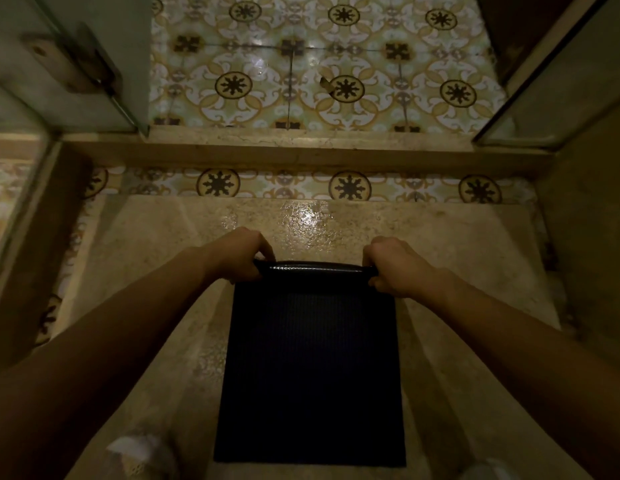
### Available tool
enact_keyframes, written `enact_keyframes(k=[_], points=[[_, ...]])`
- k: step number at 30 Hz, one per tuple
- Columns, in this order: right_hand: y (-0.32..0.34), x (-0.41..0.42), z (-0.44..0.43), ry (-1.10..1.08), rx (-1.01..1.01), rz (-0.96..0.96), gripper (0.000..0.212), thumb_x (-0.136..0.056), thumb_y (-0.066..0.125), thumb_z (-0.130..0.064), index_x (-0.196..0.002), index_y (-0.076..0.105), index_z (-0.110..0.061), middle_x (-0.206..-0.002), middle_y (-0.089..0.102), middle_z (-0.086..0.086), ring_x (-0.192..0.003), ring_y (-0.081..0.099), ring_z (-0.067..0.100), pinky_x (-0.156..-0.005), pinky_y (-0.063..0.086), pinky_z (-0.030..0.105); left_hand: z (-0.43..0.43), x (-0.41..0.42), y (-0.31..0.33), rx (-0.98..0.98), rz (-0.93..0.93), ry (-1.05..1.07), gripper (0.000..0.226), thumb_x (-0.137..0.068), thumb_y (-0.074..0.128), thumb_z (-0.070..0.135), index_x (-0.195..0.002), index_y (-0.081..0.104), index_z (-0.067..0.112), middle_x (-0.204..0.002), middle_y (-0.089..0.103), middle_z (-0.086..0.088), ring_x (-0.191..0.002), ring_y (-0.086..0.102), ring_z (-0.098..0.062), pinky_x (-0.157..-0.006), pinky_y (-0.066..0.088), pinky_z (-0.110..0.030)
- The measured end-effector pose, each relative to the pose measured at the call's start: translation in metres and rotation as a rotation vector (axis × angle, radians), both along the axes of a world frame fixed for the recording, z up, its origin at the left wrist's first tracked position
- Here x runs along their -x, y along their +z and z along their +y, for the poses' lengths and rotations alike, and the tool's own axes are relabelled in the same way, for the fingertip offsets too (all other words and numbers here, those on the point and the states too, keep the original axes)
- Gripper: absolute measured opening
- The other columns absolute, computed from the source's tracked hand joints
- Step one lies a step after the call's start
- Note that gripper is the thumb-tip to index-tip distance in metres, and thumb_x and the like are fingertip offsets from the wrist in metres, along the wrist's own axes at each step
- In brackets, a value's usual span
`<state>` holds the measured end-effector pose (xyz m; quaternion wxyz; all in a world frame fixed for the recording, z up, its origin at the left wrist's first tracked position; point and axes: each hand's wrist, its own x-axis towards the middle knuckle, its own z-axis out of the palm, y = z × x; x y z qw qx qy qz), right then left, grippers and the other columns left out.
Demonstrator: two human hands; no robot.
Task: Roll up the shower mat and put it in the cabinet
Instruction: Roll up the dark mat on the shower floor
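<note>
Hands meet the far edge of a dark shower mat [312, 368] that lies flat on the beige stone shower floor [457, 244], filling the lower middle of the frame. Its top edge is curled over into a thin first roll [313, 268], lifted slightly off the floor and catching a faint shine. The left hand [244, 256], at centre left of the frame, has its grip closed on the left end of that roll, fingers curled over the edge. The right hand [393, 265], at centre right, has its grip closed on the right end in the same way, knuckles up. Both bare forearms reach in from the lower corners of the frame.

A wet gleam shows on the stone just above the roll. Above that, a strip of patterned tile [277, 183] runs across the frame, then a raised stone threshold [301, 154], then more patterned floor tile [301, 71] fills the upper middle. A glass door with a metal hinge [90, 64] stands at the upper left, and a glass panel [557, 84] at the upper right. A pale, blurred shape at the lower left edge is too unclear to name.
</note>
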<state>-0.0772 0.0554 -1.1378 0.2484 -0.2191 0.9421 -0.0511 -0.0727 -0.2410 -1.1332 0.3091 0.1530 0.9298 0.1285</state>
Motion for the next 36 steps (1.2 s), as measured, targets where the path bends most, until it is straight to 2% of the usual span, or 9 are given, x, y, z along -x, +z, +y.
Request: enact_keyframes(k=[3,7,12,16,22,27,30,33,36], points=[[0.004,0.003,-0.002,0.008,-0.04,-0.052,0.026,-0.072,0.073,-0.016,-0.097,0.068,-0.014,-0.099,0.066,0.01,-0.089,0.063,0.027,-0.072,0.053,0.034,0.003,-0.002,-0.001,0.001,0.047,-0.005,0.029,-0.076,0.07,0.012,-0.103,0.072,0.021,-0.098,0.072,-0.001,-0.09,0.066,-0.018,-0.07,0.044,-0.021],[0.004,0.002,-0.005,0.028,-0.067,-0.039,0.024,-0.07,0.075,-0.017,-0.092,0.067,-0.014,-0.096,0.066,0.012,-0.089,0.063,0.029,-0.072,0.052,0.033,0.008,-0.01,-0.004,0.007,0.119,-0.001,0.022,-0.074,0.071,0.01,-0.094,0.07,0.018,-0.091,0.07,-0.003,-0.086,0.064,-0.02,-0.066,0.044,-0.022],[0.008,0.002,-0.003,0.071,-0.084,-0.067,0.025,-0.071,0.077,-0.024,-0.093,0.071,-0.014,-0.092,0.068,0.009,-0.086,0.064,0.026,-0.073,0.054,0.035,-0.002,-0.013,-0.001,-0.032,0.051,-0.002,0.027,-0.077,0.071,0.018,-0.104,0.071,0.021,-0.099,0.071,0.0,-0.091,0.064,-0.016,-0.072,0.042,-0.021],[0.012,0.003,-0.003,0.073,-0.09,-0.119,0.023,-0.074,0.073,-0.018,-0.096,0.073,-0.016,-0.094,0.069,0.01,-0.085,0.065,0.026,-0.075,0.057,0.04,0.001,-0.018,-0.003,-0.016,0.107,-0.018,0.021,-0.075,0.072,0.016,-0.095,0.068,0.021,-0.093,0.068,0.0,-0.084,0.061,-0.016,-0.067,0.04,-0.022],[0.009,-0.005,0.001,0.043,-0.052,-0.085,0.028,-0.069,0.082,-0.028,-0.095,0.074,-0.021,-0.093,0.069,0.005,-0.087,0.064,0.023,-0.073,0.053,0.032,0.003,-0.021,-0.002,0.009,0.05,-0.052,0.024,-0.076,0.075,0.023,-0.099,0.07,0.022,-0.098,0.065,0.001,-0.091,0.061,-0.017,-0.069,0.04,-0.022],[0.013,-0.006,0.005,0.058,-0.052,-0.138,0.026,-0.074,0.071,-0.018,-0.1,0.076,-0.022,-0.085,0.073,0.003,-0.082,0.066,0.02,-0.07,0.052,0.029,0.002,-0.023,-0.001,-0.019,0.064,-0.038,0.021,-0.078,0.073,0.022,-0.099,0.071,0.019,-0.095,0.07,-0.001,-0.09,0.064,-0.019,-0.071,0.043,-0.023],[0.012,-0.009,0.005,0.038,-0.037,-0.126,0.03,-0.073,0.075,-0.019,-0.103,0.075,-0.021,-0.095,0.073,0.004,-0.087,0.065,0.02,-0.075,0.053,0.031,0.006,-0.027,0.0,0.001,0.126,-0.057,0.017,-0.075,0.074,0.022,-0.09,0.067,0.019,-0.087,0.068,0.0,-0.081,0.06,-0.018,-0.063,0.036,-0.022],[0.011,-0.011,0.003,0.042,-0.048,-0.145,0.046,-0.071,0.081,-0.025,-0.115,0.07,-0.021,-0.107,0.07,0.004,-0.096,0.064,0.021,-0.083,0.053,0.034,0.005,-0.026,0.003,0.013,0.04,-0.073,0.019,-0.075,0.076,0.026,-0.092,0.068,0.02,-0.087,0.065,0.002,-0.074,0.054,-0.011,-0.059,0.037,-0.021],[0.01,-0.013,0.004,0.078,-0.071,-0.174,0.046,-0.072,0.079,-0.027,-0.117,0.069,-0.024,-0.107,0.07,0.004,-0.096,0.063,0.021,-0.082,0.053,0.033,0.003,-0.025,0.005,-0.007,-0.031,-0.055,0.016,-0.079,0.074,0.026,-0.092,0.068,0.021,-0.094,0.067,0.0,-0.079,0.059,-0.013,-0.062,0.039,-0.02]])
